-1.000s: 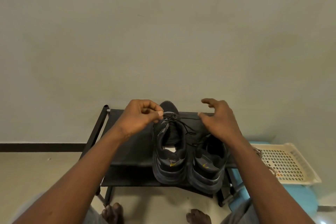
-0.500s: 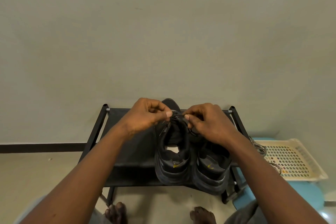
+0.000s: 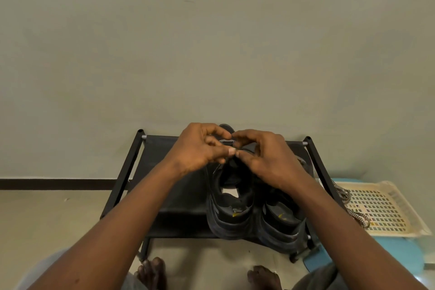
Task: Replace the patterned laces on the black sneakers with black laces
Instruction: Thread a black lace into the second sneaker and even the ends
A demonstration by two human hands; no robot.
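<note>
Two black sneakers stand side by side on a black shoe rack (image 3: 164, 186), heels toward me: the left sneaker (image 3: 230, 214) and the right sneaker (image 3: 280, 226). My left hand (image 3: 200, 148) and my right hand (image 3: 268, 158) meet over the left sneaker's tongue, thumbs nearly touching. Both pinch the thin black lace (image 3: 217, 168) there; the hands hide most of it. The patterned laces (image 3: 346, 200) lie to the right, draped over the edge of a cream basket.
The cream plastic basket (image 3: 386, 209) sits on a light blue stool (image 3: 400, 256) to the right of the rack. A plain wall rises just behind the rack. My bare feet (image 3: 153, 273) rest on the floor under the rack's front edge.
My right hand came in from the right and joined the left at the left sneaker's lace. Both hands have since closed together over the tongue.
</note>
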